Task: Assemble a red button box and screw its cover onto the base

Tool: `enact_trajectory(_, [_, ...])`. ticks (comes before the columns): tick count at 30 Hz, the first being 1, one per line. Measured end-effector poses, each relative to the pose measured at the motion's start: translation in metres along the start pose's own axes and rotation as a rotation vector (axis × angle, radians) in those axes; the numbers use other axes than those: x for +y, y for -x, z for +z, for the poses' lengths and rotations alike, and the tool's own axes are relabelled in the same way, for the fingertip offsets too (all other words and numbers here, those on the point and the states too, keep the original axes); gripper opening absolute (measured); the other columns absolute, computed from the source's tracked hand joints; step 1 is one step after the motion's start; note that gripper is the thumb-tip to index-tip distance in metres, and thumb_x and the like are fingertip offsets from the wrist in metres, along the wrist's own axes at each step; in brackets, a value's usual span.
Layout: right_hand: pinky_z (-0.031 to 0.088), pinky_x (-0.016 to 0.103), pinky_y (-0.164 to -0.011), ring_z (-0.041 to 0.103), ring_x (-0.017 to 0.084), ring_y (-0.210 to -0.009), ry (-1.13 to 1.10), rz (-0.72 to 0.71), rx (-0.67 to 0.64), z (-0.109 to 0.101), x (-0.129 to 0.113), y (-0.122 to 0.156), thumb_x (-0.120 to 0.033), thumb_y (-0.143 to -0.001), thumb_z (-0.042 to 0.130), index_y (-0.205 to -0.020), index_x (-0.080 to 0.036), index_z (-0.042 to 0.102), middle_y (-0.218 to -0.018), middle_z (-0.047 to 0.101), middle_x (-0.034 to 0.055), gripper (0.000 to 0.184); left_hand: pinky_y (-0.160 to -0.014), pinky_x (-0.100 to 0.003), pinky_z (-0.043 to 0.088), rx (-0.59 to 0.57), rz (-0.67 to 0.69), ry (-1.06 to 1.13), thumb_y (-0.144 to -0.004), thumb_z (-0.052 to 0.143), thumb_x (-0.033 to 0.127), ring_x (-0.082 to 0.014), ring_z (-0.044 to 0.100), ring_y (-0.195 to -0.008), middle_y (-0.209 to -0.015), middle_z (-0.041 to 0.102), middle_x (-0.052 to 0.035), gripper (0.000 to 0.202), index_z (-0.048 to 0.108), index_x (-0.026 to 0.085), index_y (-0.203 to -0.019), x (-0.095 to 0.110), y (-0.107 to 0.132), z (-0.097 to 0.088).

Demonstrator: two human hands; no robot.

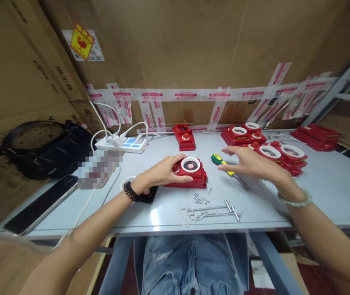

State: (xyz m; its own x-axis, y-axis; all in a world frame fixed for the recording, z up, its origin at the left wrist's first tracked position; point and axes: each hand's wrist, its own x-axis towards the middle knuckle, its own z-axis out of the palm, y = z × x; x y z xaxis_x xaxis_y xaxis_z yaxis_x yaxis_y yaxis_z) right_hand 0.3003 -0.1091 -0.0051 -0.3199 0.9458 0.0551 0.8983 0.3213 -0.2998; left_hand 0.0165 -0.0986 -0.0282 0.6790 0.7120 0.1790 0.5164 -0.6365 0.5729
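My left hand (pixel 162 171) grips the left end of a red plastic unit (pixel 193 174) with a white-ringed black round face, lying flat on the grey table (pixel 331 184). My right hand (pixel 248 163) hovers open, fingers spread, just above a green-and-yellow screwdriver (pixel 224 164) that lies to the right of the unit. Several small screws (pixel 201 199) lie in front of the unit, near a bent metal pin (pixel 214 209).
More red units are stacked at the back right (pixel 269 151), one stands alone at the back centre (pixel 184 137), flat red parts (pixel 316 135) at far right. A white power strip (pixel 122 143), black bag (pixel 52 151) and dark phone (pixel 39 205) sit left. Cardboard walls surround the table.
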Motion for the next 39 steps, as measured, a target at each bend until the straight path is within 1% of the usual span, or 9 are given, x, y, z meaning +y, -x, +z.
enact_trajectory(3, [0.048, 0.044, -0.085, 0.060, 0.034, -0.103, 0.122, 0.049, -0.151, 0.005, 0.014, -0.003, -0.059, -0.070, 0.061, -0.111, -0.014, 0.063, -0.115, 0.064, 0.0181, 0.062, -0.071, -0.030, 0.045, 0.001, -0.003, 0.004, -0.076, 0.064, 0.056, -0.0183, 0.059, -0.080, -0.095, 0.066, -0.0046, 0.052, 0.054, 0.019, -0.112, 0.000, 0.000, 0.000])
enact_trajectory(8, [0.047, 0.037, -0.072, 0.063, 0.028, -0.085, 0.129, 0.038, -0.098, 0.021, 0.011, -0.013, -0.041, -0.077, 0.055, -0.096, -0.015, 0.066, -0.093, 0.068, 0.0148, 0.034, -0.068, -0.028, 0.043, -0.014, -0.033, 0.002, -0.076, 0.063, 0.056, -0.0172, 0.058, -0.077, -0.092, 0.066, -0.0029, 0.051, 0.053, 0.020, -0.110, -0.001, 0.003, -0.002])
enact_trajectory(11, [0.045, 0.033, -0.068, 0.064, 0.024, -0.078, 0.100, 0.028, -0.057, 0.018, 0.004, -0.014, -0.034, -0.077, 0.053, -0.089, -0.015, 0.066, -0.086, 0.069, 0.0112, 0.026, -0.069, -0.027, 0.042, -0.018, -0.056, 0.002, -0.076, 0.063, 0.054, -0.0169, 0.058, -0.078, -0.094, 0.065, -0.0023, 0.050, 0.052, 0.020, -0.111, -0.005, 0.008, -0.006])
enact_trajectory(15, [0.045, 0.029, -0.059, 0.061, 0.019, -0.068, -0.054, 0.022, 0.188, -0.004, -0.007, -0.005, -0.034, -0.074, 0.057, -0.084, -0.016, 0.062, -0.075, 0.066, 0.0056, 0.022, -0.072, -0.028, 0.042, -0.026, -0.065, 0.006, -0.076, 0.064, 0.052, -0.0178, 0.058, -0.081, -0.096, 0.066, -0.0025, 0.050, 0.052, 0.022, -0.113, -0.008, 0.012, -0.010])
enact_trajectory(18, [0.050, 0.029, -0.062, 0.061, 0.017, -0.068, -0.403, -0.017, 0.462, -0.017, -0.020, 0.004, -0.030, -0.070, 0.063, -0.084, -0.017, 0.061, -0.078, 0.065, 0.0032, 0.019, -0.069, -0.027, 0.040, -0.030, -0.077, -0.014, -0.076, 0.065, 0.052, -0.0171, 0.057, -0.077, -0.092, 0.065, -0.0014, 0.048, 0.052, 0.022, -0.111, -0.008, 0.012, -0.011])
enact_trajectory(20, [0.054, 0.029, -0.064, 0.063, 0.017, -0.070, -0.654, -0.057, 0.517, -0.017, -0.029, 0.008, -0.028, -0.068, 0.066, -0.084, -0.018, 0.060, -0.078, 0.065, 0.0023, 0.020, -0.066, -0.026, 0.040, -0.023, -0.087, -0.023, -0.075, 0.066, 0.051, -0.0160, 0.056, -0.074, -0.089, 0.065, -0.0002, 0.046, 0.053, 0.022, -0.110, -0.008, 0.012, -0.010])
enact_trajectory(26, [0.059, 0.031, -0.064, 0.066, 0.017, -0.071, -0.814, -0.084, 0.442, 0.010, -0.030, 0.008, -0.024, -0.067, 0.072, -0.084, -0.019, 0.061, -0.078, 0.067, 0.0021, 0.021, -0.068, -0.027, 0.041, -0.016, -0.081, 0.017, -0.075, 0.067, 0.049, -0.0165, 0.057, -0.076, -0.090, 0.066, -0.0007, 0.046, 0.053, 0.022, -0.109, -0.008, 0.012, -0.010])
enact_trajectory(34, [0.060, 0.027, -0.055, 0.066, 0.015, -0.062, -1.041, 0.240, 0.413, 0.022, -0.020, -0.001, -0.015, -0.060, 0.073, -0.073, -0.018, 0.060, -0.068, 0.066, 0.0003, 0.019, -0.068, -0.027, 0.042, -0.020, -0.090, 0.033, -0.076, 0.066, 0.047, -0.0162, 0.056, -0.074, -0.088, 0.065, -0.0002, 0.040, 0.053, 0.021, -0.103, -0.005, 0.012, -0.010])
enact_trajectory(39, [0.059, 0.023, -0.051, 0.064, 0.012, -0.059, -1.065, 0.293, 0.411, 0.021, -0.022, -0.003, -0.009, -0.060, 0.071, -0.068, -0.017, 0.061, -0.067, 0.066, -0.0003, 0.016, -0.068, -0.026, 0.042, -0.024, -0.089, 0.033, -0.076, 0.067, 0.046, -0.0161, 0.057, -0.075, -0.088, 0.064, 0.0003, 0.039, 0.051, 0.022, -0.103, -0.005, 0.012, -0.011])
